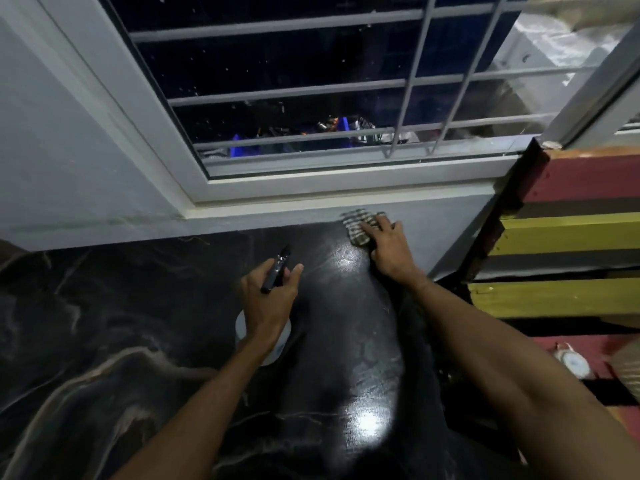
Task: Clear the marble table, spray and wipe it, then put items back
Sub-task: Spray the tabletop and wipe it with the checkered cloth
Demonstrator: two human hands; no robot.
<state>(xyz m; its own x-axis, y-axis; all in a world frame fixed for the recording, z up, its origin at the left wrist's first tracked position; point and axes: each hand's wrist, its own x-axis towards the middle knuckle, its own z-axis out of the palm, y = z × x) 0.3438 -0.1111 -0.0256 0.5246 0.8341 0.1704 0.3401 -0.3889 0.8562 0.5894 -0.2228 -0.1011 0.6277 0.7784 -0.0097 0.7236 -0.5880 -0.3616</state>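
Note:
The black marble table (138,306) with pale veins fills the lower view and shines wet near its middle. My left hand (270,303) grips a spray bottle (275,271); its black nozzle points away toward the wall and its white body shows below my palm. My right hand (391,247) presses flat on a striped cloth (356,226) at the table's far right corner, against the grey wall.
A barred window (311,98) with a white frame stands above the table's far edge. To the right lies a red, yellow and black striped fabric surface (561,237), with a small white clock (571,363) on it.

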